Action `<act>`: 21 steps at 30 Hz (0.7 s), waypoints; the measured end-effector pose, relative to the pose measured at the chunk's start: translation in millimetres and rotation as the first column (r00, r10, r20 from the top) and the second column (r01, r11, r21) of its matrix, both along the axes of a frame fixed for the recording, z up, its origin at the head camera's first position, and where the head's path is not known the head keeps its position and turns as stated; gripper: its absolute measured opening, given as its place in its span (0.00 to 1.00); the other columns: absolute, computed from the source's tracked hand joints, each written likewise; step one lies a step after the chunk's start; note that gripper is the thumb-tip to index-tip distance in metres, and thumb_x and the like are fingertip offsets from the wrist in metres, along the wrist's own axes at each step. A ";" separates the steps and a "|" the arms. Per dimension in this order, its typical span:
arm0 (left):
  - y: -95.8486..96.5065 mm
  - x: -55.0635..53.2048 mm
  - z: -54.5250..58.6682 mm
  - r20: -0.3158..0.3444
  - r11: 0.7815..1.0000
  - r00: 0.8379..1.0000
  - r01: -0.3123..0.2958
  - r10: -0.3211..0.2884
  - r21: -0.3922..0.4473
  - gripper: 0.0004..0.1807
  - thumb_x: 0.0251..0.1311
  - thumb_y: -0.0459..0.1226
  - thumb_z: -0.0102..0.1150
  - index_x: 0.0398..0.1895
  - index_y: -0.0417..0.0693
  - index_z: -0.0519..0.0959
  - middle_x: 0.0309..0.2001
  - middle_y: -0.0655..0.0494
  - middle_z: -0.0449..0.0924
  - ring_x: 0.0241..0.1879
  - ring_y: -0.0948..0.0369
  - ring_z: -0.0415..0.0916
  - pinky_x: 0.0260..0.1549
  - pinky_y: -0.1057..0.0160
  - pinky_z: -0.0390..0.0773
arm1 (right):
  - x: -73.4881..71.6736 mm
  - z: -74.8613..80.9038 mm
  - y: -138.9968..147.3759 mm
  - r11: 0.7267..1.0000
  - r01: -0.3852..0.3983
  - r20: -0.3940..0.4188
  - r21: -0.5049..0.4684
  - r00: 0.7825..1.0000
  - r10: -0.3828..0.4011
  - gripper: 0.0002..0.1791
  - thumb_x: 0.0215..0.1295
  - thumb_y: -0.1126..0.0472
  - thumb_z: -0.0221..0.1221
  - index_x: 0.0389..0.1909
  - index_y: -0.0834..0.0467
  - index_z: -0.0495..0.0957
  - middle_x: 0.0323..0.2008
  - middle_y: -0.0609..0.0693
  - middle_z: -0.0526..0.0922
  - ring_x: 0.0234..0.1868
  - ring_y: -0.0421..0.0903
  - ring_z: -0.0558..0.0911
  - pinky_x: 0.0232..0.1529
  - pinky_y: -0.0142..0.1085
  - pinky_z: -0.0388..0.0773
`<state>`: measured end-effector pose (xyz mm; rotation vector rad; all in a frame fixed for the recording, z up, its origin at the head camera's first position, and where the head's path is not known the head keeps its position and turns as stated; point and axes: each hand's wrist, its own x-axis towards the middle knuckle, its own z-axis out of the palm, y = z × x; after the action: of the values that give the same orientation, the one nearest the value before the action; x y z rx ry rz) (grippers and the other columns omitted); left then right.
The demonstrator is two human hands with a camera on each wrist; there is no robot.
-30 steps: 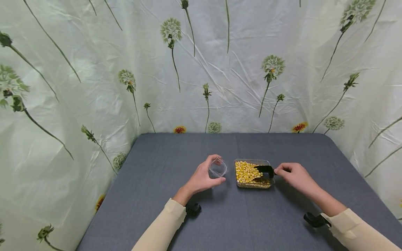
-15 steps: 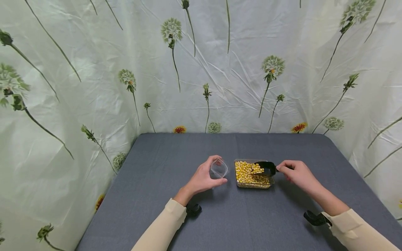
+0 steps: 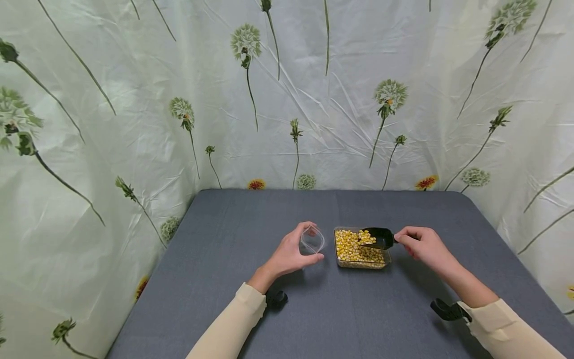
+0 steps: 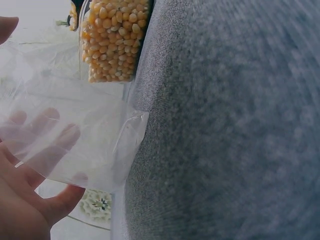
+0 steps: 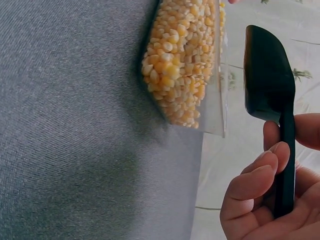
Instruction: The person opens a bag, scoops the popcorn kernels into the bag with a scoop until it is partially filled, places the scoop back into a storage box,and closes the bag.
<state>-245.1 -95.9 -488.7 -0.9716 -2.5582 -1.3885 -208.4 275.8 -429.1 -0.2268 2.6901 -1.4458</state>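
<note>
In the head view my left hand (image 3: 287, 254) holds a clear plastic bag (image 3: 312, 241) with its mouth spread between thumb and fingers. The left wrist view shows the bag (image 4: 95, 135) hanging thin and see-through, with no kernels in it. My right hand (image 3: 426, 249) grips the handle of a black scoop (image 3: 382, 239), fingers curled round it. Yellow corn kernels (image 3: 366, 237) lie at the scoop's front. Under the scoop stands a clear rectangular container (image 5: 216, 112) filled with corn kernels (image 3: 349, 248). The right wrist view shows the scoop (image 5: 270, 75) raised above the container's rim.
A grey cloth-covered table (image 3: 341, 314) carries the container. Behind it hangs a pale curtain (image 3: 211, 89) with a dandelion print. Black straps (image 3: 450, 310) show beneath both sleeve cuffs.
My right hand has lifted the scoop out of the corn, and it now carries kernels above the container. My left hand and the bag have hardly moved.
</note>
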 end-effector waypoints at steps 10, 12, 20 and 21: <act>-0.2 1.3 -1.1 0.009 1.000 1.000 -0.005 0.005 0.002 0.38 0.58 0.49 0.72 0.68 0.62 0.63 0.58 0.48 0.76 0.58 0.50 0.74 0.56 0.46 0.72 | 3.4 9.7 -2.2 1.000 -0.005 -0.010 -0.024 1.000 0.005 0.17 0.77 0.53 0.55 0.39 0.65 0.79 0.20 0.53 0.70 0.20 0.51 0.69 0.28 0.44 0.70; 0.2 1.6 -0.2 0.010 1.000 1.000 -0.006 0.006 0.000 0.37 0.58 0.49 0.72 0.68 0.62 0.63 0.58 0.48 0.76 0.58 0.51 0.74 0.55 0.46 0.72 | 3.0 12.2 -3.6 1.000 -0.005 -0.009 -0.025 1.000 0.005 0.17 0.77 0.53 0.55 0.39 0.64 0.79 0.19 0.52 0.69 0.19 0.51 0.68 0.28 0.44 0.70; 0.9 0.9 1.7 0.013 1.000 1.000 0.005 -0.005 -0.009 0.40 0.58 0.55 0.69 0.69 0.50 0.64 0.58 0.48 0.75 0.58 0.52 0.74 0.56 0.46 0.72 | 3.6 23.0 -15.7 0.999 -0.017 -0.012 -0.047 1.000 0.017 0.18 0.76 0.51 0.56 0.39 0.64 0.79 0.18 0.50 0.67 0.18 0.48 0.66 0.28 0.44 0.68; 0.9 0.7 1.8 0.012 1.000 1.000 0.006 -0.006 -0.011 0.41 0.59 0.56 0.69 0.69 0.49 0.64 0.58 0.48 0.75 0.58 0.52 0.74 0.56 0.46 0.72 | 3.5 24.3 -17.6 0.999 -0.020 -0.016 -0.048 1.000 0.019 0.17 0.76 0.52 0.56 0.39 0.64 0.79 0.18 0.50 0.68 0.18 0.48 0.66 0.28 0.43 0.69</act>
<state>-244.4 -94.9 -486.9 -0.9766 -2.5766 -1.3872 -204.9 258.2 -404.8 -0.2676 2.6600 -1.5111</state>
